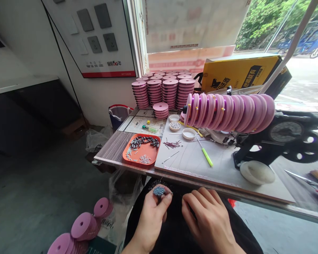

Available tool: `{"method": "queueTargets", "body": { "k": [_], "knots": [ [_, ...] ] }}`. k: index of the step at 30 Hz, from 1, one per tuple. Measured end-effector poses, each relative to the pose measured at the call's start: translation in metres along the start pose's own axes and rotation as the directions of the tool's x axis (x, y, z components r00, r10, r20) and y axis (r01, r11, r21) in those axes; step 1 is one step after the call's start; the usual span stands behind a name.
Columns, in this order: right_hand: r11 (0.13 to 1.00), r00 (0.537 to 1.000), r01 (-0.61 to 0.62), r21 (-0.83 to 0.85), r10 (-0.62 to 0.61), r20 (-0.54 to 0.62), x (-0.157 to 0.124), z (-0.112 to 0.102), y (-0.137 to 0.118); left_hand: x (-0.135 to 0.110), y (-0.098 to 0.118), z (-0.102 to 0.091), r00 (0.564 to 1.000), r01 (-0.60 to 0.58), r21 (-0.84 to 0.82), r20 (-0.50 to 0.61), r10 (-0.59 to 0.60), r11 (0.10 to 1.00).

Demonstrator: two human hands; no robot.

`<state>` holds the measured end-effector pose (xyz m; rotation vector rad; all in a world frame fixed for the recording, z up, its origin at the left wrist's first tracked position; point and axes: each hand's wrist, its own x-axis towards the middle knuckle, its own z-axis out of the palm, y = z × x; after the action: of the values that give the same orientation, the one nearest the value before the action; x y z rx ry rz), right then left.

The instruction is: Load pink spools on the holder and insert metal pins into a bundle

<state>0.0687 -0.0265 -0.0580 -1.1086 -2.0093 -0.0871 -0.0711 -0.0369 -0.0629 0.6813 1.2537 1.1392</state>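
Note:
My left hand (pixel 152 215) is closed in a pinch around a bundle of thin pieces with blue-grey ends (pixel 159 191), held above my lap. Dark bristly tips show just behind the bundle. Beside it, my right hand (pixel 205 213) is curled with the knuckles up; its fingertips and anything in them are hidden. Nearest on the table is an orange tray (pixel 126 159) with black cylindrical pieces, pale slivers and small silvery pieces. On the pale board (pixel 182 164) lie thin dark sticks (pixel 172 144), a thin metal pin (pixel 170 157) and a green-handled pointed tool (pixel 207 157).
At right stands a black machine (pixel 283 132) carrying a row of pink discs (pixel 228 112). Pink spools (pixel 155 92) are stacked at the back, more (pixel 84 225) near the floor. Small white dishes (pixel 189 133), a white bowl (pixel 257 173) and scissors (pixel 307 180) stand or lie around.

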Motion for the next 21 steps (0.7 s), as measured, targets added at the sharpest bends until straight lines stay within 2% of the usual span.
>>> {"method": "queueTargets", "body": {
  "k": [10,14,17,19,21],
  "knots": [
    [0.998,1.000,0.008,0.055,-0.008,-0.005,0.000,-0.002,0.001,0.002,0.000,-0.004,0.992,-0.114,0.151,-0.040,0.121,0.982],
    [0.998,0.999,0.044,0.047,-0.044,-0.002,0.001,0.000,0.002,-0.001,-0.003,-0.005,0.995,-0.075,0.128,-0.062,0.083,0.989],
    [0.992,0.991,0.121,0.033,-0.123,0.046,0.001,0.004,0.000,-0.004,-0.001,-0.003,0.999,-0.049,0.015,0.000,0.049,0.999],
    [0.986,0.985,0.159,0.044,-0.161,0.056,0.000,0.006,-0.002,-0.004,0.005,-0.001,0.997,-0.065,-0.146,0.023,0.069,0.987],
    [0.977,0.979,0.198,0.076,-0.201,0.044,-0.001,0.006,-0.003,-0.003,0.015,0.001,0.998,-0.038,-0.351,0.041,0.056,0.936]
  ]
}}
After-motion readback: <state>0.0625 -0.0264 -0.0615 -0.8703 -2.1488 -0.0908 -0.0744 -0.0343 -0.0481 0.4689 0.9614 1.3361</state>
